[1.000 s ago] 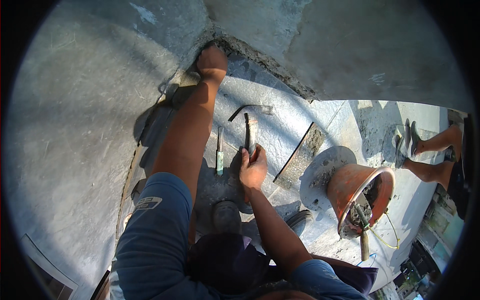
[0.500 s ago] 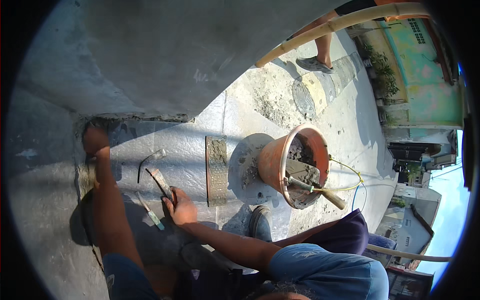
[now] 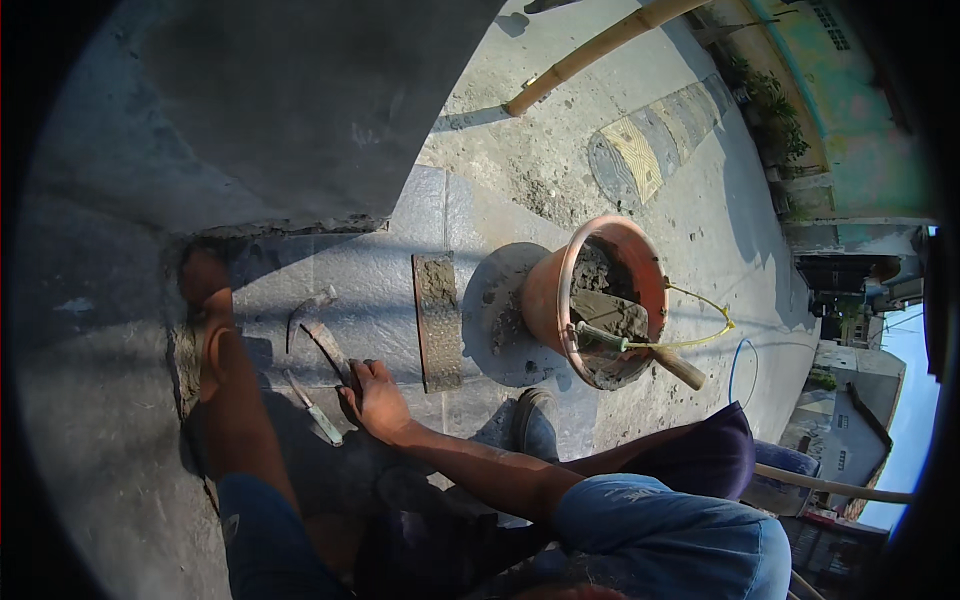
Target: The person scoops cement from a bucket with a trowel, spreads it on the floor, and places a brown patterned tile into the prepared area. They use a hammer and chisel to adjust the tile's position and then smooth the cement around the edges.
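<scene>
At the foot of the grey wall, my left hand (image 3: pixel 205 280) reaches into the shaded corner; its fingers are hidden in shadow. On the grey floor tiles, my right hand (image 3: pixel 378 402) is closed round the near end of a flat, mortar-smeared tool (image 3: pixel 326 348), whose exact kind I cannot make out. Left of that hand lies a narrow tool with a pale green handle (image 3: pixel 324 424). Just beyond, a small tool with a thin curved dark part (image 3: pixel 292 325) rests on the tiles.
Right of my hands stands an orange bucket (image 3: pixel 545 308) of wet mortar, with a trowel (image 3: pixel 600 338) and a wooden handle (image 3: pixel 680 368) across it. A mortar-coated strip (image 3: pixel 438 325) lies between. The wall (image 3: pixel 300 110) rises ahead; a bamboo pole (image 3: pixel 590 55) slants beyond its corner.
The view has shifted slightly. Another person's leg beside the bamboo pole has mostly left the picture. My right hand still holds the flat tool, and my left hand stays in the corner.
</scene>
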The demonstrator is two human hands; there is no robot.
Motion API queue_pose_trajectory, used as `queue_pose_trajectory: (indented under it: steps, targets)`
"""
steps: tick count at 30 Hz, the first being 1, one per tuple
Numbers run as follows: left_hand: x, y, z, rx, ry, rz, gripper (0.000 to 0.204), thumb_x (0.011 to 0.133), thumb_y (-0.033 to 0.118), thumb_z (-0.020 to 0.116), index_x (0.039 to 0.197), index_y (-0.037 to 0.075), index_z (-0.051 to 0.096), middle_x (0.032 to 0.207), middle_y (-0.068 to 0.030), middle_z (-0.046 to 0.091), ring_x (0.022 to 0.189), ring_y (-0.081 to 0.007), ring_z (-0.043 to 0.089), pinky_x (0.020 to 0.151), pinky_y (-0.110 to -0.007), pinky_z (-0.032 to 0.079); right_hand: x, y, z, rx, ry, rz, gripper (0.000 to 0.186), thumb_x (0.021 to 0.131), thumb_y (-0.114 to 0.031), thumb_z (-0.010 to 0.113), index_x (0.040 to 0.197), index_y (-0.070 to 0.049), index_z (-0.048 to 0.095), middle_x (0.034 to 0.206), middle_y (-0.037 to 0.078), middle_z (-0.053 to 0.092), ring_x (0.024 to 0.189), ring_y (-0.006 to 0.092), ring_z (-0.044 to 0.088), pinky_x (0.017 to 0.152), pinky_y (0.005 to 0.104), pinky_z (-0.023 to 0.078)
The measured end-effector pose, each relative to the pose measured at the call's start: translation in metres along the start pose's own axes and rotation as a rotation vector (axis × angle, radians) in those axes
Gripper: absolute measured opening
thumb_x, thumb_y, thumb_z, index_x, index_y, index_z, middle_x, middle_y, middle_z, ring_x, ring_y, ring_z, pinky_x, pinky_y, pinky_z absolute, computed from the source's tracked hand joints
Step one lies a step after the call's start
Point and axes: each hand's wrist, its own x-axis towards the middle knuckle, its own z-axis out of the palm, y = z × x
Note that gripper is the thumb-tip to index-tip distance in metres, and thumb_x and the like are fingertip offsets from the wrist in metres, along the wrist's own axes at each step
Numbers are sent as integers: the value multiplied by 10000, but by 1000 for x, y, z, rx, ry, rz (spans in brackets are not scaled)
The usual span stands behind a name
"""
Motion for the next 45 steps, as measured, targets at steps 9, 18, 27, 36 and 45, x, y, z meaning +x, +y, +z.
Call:
queue_pose_trajectory:
  steps: [9,18,27,36,45]
  targets:
    - [-7,21,-38,101,-55,56,256,950,253,549,1035,126,754,1118,-169,725,1036,-391,700,868,-509,566,3,4,4,-66,5,-32,494,929,-222,633,1326,36,494,1216,250,527,1101,454,547,932,501,487]
    - [-44,29,-66,-152,-49,73,285,872,285,626,966,44,743,1051,-205,725,988,-405,697,830,-467,569,-13,-4,-44,-107,20,-123,465,942,-289,660,1287,14,585,1090,213,625,1018,406,621,876,456,516]
    - [-237,169,-146,-944,-515,733,563,847,73,659,1395,62,529,1314,-205,601,1254,-370,546,1052,-437,446,-24,60,-90,-269,434,-32,516,907,-295,733,1256,33,541,1152,213,574,1115,384,527,1001,467,402]
    - [-214,12,-86,-426,-118,46,347,823,256,742,1056,22,637,1079,-193,614,1076,-375,562,959,-457,433,-28,69,-88,-416,392,330,1105,678,-530,879,1485,-21,322,1325,259,512,1246,428,474,1056,505,379]
    - [-242,-1,-45,-485,-160,195,455,854,359,707,1132,0,672,1144,-221,673,1089,-384,623,950,-458,482,-28,69,-76,-365,342,318,1069,721,-371,848,1535,-71,223,1334,225,462,1234,413,449,1033,525,380]
